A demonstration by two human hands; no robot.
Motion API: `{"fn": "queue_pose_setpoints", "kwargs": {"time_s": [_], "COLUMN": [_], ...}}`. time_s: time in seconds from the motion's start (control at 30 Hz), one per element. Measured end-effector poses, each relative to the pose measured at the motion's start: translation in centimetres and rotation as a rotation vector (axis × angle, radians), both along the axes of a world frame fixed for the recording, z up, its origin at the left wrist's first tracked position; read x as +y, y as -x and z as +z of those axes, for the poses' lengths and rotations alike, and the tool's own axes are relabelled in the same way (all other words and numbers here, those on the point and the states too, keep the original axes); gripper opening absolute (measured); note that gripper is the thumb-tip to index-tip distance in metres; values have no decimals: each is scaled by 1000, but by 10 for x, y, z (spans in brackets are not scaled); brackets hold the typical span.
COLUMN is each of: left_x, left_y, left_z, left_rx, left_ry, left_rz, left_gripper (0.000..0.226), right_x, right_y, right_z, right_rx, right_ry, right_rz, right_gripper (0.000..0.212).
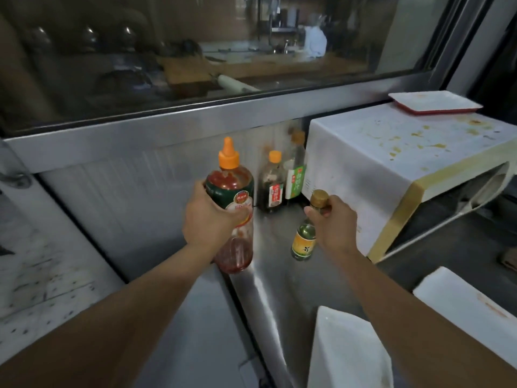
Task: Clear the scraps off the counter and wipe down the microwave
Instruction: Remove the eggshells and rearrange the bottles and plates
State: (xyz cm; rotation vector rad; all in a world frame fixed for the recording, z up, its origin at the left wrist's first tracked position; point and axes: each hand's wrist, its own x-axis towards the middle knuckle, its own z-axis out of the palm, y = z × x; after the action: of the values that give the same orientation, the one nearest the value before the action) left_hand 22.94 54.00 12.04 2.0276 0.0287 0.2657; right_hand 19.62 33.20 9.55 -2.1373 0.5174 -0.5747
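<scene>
A wide window (223,43) in a grey metal frame (195,119) spans the wall above a kitchen corner. Its dark glass mirrors a room: a wooden board (187,71), a row of rounded shiny shapes (89,35) and a pale blurred figure (316,40). Below the sill, a ribbed steel backsplash (140,189) meets the worktop. At left lies a speckled, scuffed marble-like surface (36,275). Lighting is dim and cool, with soft glare on the metal.
</scene>
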Motion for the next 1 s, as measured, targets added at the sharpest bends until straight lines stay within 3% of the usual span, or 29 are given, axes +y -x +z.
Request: {"fn": "queue_pose_setpoints", "kwargs": {"time_s": [0.3, 0.5, 1.0], "left_x": [53, 58, 62], "left_y": [-53, -74, -103], "left_z": [-24, -38, -47], "left_rx": [9, 11, -13], "left_ry": [28, 68, 96], "left_rz": [2, -22, -37], "left_gripper": [74, 84, 75], "right_x": [53, 66, 76], "right_y": [-102, -153, -188], "right_z": [-24, -42, -61], "right_rx": [13, 27, 0], "right_ry": [-41, 47, 62], "right_rz": [27, 13, -45], "right_gripper": [19, 23, 30]}}
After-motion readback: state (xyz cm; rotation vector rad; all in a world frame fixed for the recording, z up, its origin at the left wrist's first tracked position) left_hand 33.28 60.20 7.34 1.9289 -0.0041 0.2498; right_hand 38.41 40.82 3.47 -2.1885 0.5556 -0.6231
